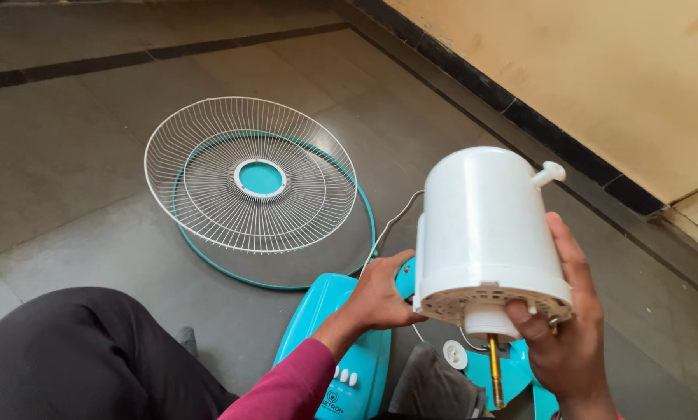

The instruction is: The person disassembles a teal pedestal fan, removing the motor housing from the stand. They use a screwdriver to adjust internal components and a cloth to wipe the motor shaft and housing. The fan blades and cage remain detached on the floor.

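A white cylindrical fan motor housing (485, 225) with a small knob on top and a brass shaft (495, 369) pointing down sits in both my hands. My right hand (570, 327) grips its front rim and side from the right. My left hand (380, 295) presses against its left lower edge. Below it lies the turquoise fan base (329, 327) with white push buttons (346, 378). A white cord (391, 225) runs from the housing toward the floor.
A white wire fan guard (250, 173) with a turquoise centre lies on the grey tiled floor, resting on a turquoise ring (364, 218). My dark-trousered knee (84, 354) fills the lower left. A yellow wall with a dark skirting (566, 144) runs along the right.
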